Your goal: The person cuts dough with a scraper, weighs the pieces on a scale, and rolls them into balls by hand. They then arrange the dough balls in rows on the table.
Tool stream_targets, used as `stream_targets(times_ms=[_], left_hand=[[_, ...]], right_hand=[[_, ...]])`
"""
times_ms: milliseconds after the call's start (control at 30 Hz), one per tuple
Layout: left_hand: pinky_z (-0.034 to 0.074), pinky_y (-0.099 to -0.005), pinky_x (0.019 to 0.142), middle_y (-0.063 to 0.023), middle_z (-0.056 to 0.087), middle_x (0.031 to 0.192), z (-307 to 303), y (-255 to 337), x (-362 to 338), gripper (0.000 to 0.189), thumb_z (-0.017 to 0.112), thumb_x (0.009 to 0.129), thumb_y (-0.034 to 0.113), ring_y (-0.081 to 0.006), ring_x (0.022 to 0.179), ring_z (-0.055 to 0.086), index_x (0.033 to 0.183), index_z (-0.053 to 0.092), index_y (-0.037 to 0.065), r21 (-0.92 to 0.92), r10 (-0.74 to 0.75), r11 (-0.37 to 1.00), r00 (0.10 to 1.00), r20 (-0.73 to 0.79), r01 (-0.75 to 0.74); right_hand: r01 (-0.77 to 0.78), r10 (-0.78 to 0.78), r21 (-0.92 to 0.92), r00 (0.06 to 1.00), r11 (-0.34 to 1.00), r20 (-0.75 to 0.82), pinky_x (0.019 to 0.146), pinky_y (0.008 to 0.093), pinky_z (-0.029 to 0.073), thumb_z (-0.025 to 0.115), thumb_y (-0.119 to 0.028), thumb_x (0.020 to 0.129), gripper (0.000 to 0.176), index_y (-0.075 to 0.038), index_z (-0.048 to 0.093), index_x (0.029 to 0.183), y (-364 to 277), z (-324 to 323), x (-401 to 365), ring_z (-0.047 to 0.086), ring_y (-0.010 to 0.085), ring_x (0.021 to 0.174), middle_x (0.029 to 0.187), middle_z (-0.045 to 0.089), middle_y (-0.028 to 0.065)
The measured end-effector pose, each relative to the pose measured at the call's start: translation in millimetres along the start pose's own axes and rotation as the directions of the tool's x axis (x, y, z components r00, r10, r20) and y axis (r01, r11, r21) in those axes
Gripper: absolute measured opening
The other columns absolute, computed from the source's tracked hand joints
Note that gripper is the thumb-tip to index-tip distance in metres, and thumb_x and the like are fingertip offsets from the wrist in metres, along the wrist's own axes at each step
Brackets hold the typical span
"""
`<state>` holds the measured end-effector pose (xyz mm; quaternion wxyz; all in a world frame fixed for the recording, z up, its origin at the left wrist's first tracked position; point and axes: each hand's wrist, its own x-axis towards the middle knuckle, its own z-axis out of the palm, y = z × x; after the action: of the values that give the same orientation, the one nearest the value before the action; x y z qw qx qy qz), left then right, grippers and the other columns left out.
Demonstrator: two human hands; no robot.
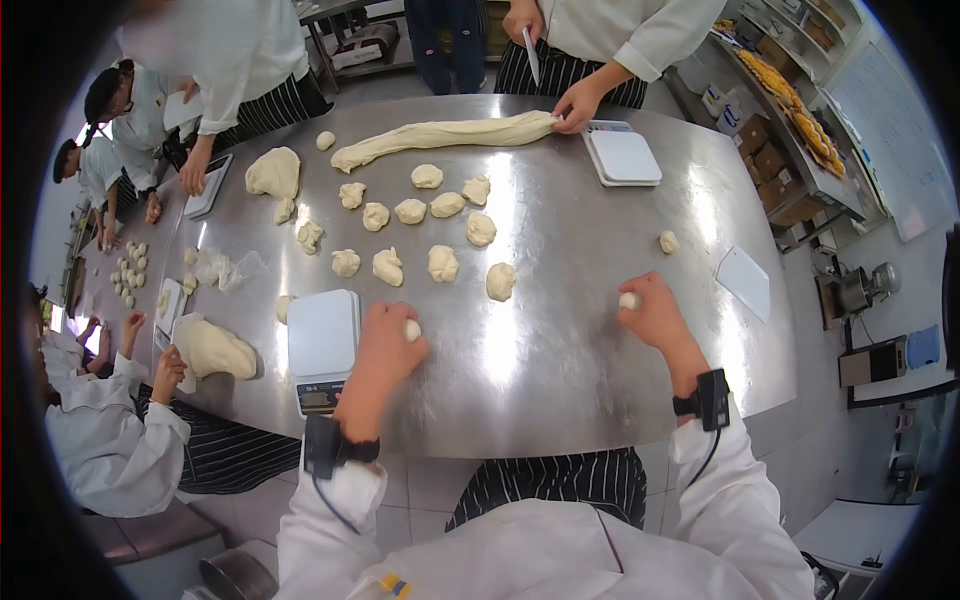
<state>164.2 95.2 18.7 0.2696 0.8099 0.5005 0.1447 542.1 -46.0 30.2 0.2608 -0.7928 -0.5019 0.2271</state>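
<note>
Beside the near digital scale [323, 335], my left hand [385, 345] is curled around a small dough ball [412, 330] low over the steel table [580, 400]. My right hand [657, 315] cups another small dough ball [629, 300], with its fingers bent around it at the table surface. Part of each ball is hidden by the fingers. Several rough dough pieces lie beyond my hands, the nearest being a lumpy dough piece [501, 281] between them. A lone dough piece [669, 241] sits past my right hand.
A white scraper [744, 283] lies at the right. Across the table, a co-worker's hand [580, 105] touches a long dough roll [440, 138] near a second scale [622, 153]; their other hand holds a knife [531, 55]. A large dough mass [220, 350] lies left.
</note>
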Motion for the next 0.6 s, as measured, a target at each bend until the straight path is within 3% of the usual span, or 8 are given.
stream_targets(times_ms=[33, 100, 200, 267, 367, 433, 533, 600], left_hand=[[0.048, -0.0413, 0.088, -0.0188, 0.053, 0.108, 5.4, -10.9, 9.3, 0.043, 0.072, 0.066, 0.016, -0.0373, 0.103, 0.053, 0.106, 0.063, 0.005, 0.040, -0.039, 0.998, 0.998, 0.039, 0.037], [0.045, -0.0418, 0.092, -0.0192, 0.052, 0.110, 8.6, -12.2, 5.3, 0.046, 0.072, 0.068, 0.018, -0.0375, 0.107, 0.051, 0.111, 0.061, 0.006, 0.115, -0.042, 0.993, 0.995, 0.089, 0.031], [0.042, -0.0432, 0.097, -0.0207, 0.051, 0.115, -2.4, 11.6, 17.7, 0.053, 0.072, 0.071, 0.021, -0.0372, 0.113, 0.047, 0.120, 0.058, 0.007, 0.265, 0.040, 0.963, 0.999, 0.027, -0.046], [0.042, -0.0440, 0.098, -0.0217, 0.050, 0.118, 3.9, 31.9, 37.3, 0.055, 0.071, 0.072, 0.022, -0.0368, 0.115, 0.046, 0.123, 0.056, 0.007, 0.348, 0.106, 0.934, 0.993, -0.053, -0.082], [0.042, -0.0459, 0.095, -0.0219, 0.053, 0.116, 50.4, 29.7, 94.2, 0.045, 0.065, 0.078, 0.019, -0.0369, 0.112, 0.050, 0.119, 0.057, 0.005, 0.309, 0.265, 0.924, 0.959, -0.099, -0.224], [0.043, -0.0464, 0.091, -0.0195, 0.060, 0.105, 67.2, 21.3, 122.4, 0.027, 0.056, 0.081, 0.012, -0.0362, 0.104, 0.055, 0.107, 0.062, 0.005, 0.303, 0.127, 0.940, 0.985, 0.116, -0.157], [0.044, -0.0457, 0.086, -0.0157, 0.063, 0.096, 51.0, 22.7, 129.7, 0.017, 0.054, 0.079, 0.008, -0.0347, 0.097, 0.058, 0.091, 0.066, 0.007, 0.304, 0.122, 0.938, 0.978, 0.167, -0.169], [0.046, -0.0438, 0.084, -0.0141, 0.063, 0.095, 48.7, 27.6, 115.1, 0.017, 0.056, 0.076, 0.007, -0.0345, 0.095, 0.057, 0.090, 0.067, 0.007, 0.226, 0.177, 0.957, 0.983, 0.044, -0.182]], right_hand=[[0.012, -0.012, 0.006, 1.000, 1.000, 0.000, 0.094, 0.0406, 0.044, 0.069, -0.018, 0.069, 0.034, -0.011, 0.070, 0.102, 12.9, 6.1, 7.8, 0.053, 0.0354, 0.106, 0.106, 0.057, 0.0146], [0.084, -0.041, -0.340, 0.990, 0.937, 0.133, 0.095, 0.0426, 0.044, 0.070, -0.024, 0.071, 0.045, -0.012, 0.066, 0.114, 25.2, 21.6, 18.4, 0.050, 0.0349, 0.113, 0.118, 0.055, 0.0146], [0.008, -0.052, -0.567, 0.997, 0.824, -0.061, 0.098, 0.0455, 0.042, 0.073, -0.031, 0.070, 0.060, -0.015, 0.058, 0.126, -21.2, 14.5, 14.8, 0.045, 0.0345, 0.120, 0.130, 0.050, 0.0139], [0.161, -0.210, -0.461, 0.976, 0.873, -0.058, 0.101, 0.0483, 0.040, 0.075, -0.039, 0.070, 0.069, -0.017, 0.054, 0.132, -38.7, 39.4, 30.0, 0.044, 0.0344, 0.124, 0.135, 0.047, 0.0144], [0.467, -0.438, -0.197, 0.882, 0.862, 0.174, 0.107, 0.0472, 0.036, 0.078, -0.040, 0.070, 0.077, -0.016, 0.048, 0.136, -87.4, 100.5, 42.7, 0.039, 0.0382, 0.130, 0.140, 0.042, 0.0171], [0.543, -0.532, -0.153, 0.839, 0.825, 0.109, 0.102, 0.0460, 0.040, 0.079, -0.034, 0.070, 0.062, -0.015, 0.058, 0.126, -89.0, 139.6, 53.1, 0.045, 0.0361, 0.123, 0.132, 0.050, 0.0144], [0.601, -0.606, -0.072, 0.789, 0.796, -0.106, 0.087, 0.0424, 0.046, 0.071, -0.012, 0.075, 0.015, -0.010, 0.067, 0.090, -76.7, 168.9, 70.0, 0.055, 0.0325, 0.102, 0.102, 0.063, 0.0089], [0.623, -0.564, 0.100, 0.755, 0.776, -0.335, 0.083, 0.0395, 0.048, 0.067, -0.007, 0.078, 0.016, -0.006, 0.067, 0.093, -68.1, 161.7, 71.6, 0.059, 0.0319, 0.090, 0.092, 0.063, 0.0114]])
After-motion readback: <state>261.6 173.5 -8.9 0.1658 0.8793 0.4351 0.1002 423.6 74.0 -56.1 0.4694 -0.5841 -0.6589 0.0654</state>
